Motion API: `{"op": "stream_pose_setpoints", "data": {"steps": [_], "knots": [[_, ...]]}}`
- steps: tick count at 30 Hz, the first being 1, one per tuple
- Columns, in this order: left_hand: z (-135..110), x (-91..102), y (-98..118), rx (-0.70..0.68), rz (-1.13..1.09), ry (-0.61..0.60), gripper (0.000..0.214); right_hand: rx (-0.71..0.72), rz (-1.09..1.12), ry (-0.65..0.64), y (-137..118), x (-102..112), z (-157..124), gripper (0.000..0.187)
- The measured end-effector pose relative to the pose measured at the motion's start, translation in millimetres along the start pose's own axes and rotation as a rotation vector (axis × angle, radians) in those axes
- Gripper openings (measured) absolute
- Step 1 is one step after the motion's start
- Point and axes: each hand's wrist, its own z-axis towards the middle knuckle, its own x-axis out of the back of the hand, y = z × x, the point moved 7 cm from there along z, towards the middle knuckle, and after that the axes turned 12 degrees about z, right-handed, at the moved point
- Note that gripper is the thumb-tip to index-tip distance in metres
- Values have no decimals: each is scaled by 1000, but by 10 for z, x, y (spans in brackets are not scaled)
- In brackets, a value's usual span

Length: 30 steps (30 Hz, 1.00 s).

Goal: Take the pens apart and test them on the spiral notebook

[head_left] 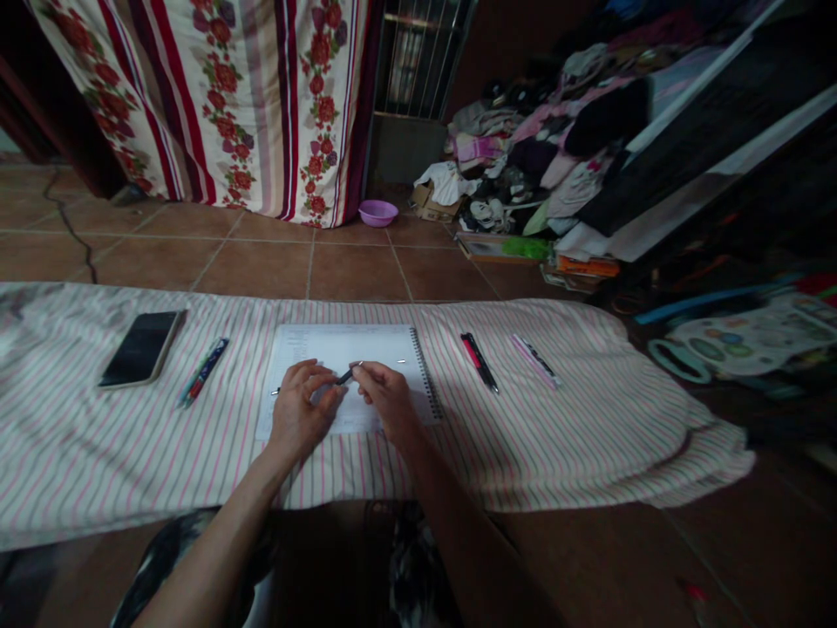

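Striped cloth point(555, 419) spread over the tiled floor point(261, 262), running wide from left to right. Person sits at its near edge. Both forearms reach forward from below and converge, the left from the lower left, the right from the lower middle, wrists low over the cloth.

Spiral notebook point(346, 349) lies open at the cloth's middle, coil on its right side. Both hands rest on its lower half.

Left hand point(302, 414): knuckles up, fingers curled in, tips pinching the lower end of a dark pen point(344, 377). Right hand point(387, 399): fingers bent, thumb and forefinger closed on the pen's upper end. The pen sits between the two hands, slanted, just above the page. I cannot tell whether its tip touches the paper.

On the cloth: phone point(140, 349) face up at far left, pair of pens point(204, 372) beside it, red and black pens point(479, 361) right of the notebook, pink pen point(534, 360) farther right.
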Motion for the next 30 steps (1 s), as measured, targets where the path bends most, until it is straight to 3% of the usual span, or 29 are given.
{"op": "stream_pose_setpoints", "data": {"steps": [30], "knots": [[-5,-46,-64,64,17,-36,11,4,21,38,1,47,5,28]]}}
